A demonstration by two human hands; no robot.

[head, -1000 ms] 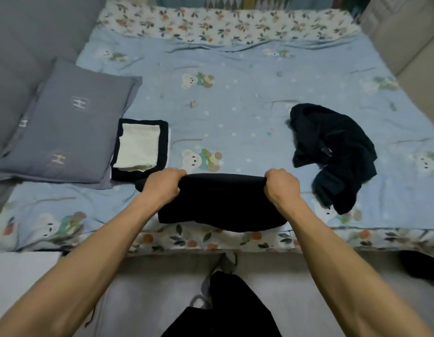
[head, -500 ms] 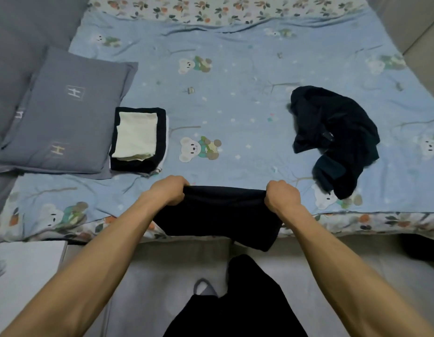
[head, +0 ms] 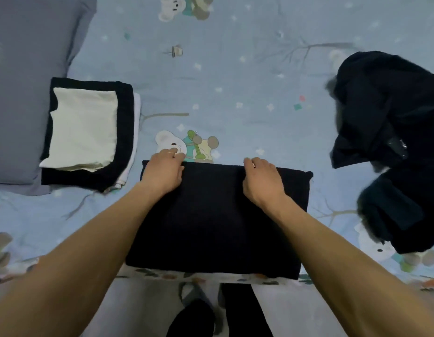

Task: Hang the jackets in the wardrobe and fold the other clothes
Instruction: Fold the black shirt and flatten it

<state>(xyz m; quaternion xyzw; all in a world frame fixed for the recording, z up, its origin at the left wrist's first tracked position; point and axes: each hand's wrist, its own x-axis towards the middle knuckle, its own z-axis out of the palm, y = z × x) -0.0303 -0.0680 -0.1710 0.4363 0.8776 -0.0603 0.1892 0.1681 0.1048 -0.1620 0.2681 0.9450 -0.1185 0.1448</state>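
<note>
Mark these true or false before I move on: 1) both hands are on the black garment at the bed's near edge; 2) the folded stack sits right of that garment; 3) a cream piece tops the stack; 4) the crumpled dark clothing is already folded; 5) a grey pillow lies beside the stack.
1) True. The left hand and right hand rest at the far edge of the black garment.
2) False. The folded stack lies to its left.
3) True. The cream piece is on top.
4) False. The crumpled dark clothing lies in a loose heap at the right.
5) True. The grey pillow is left of the stack.
</note>
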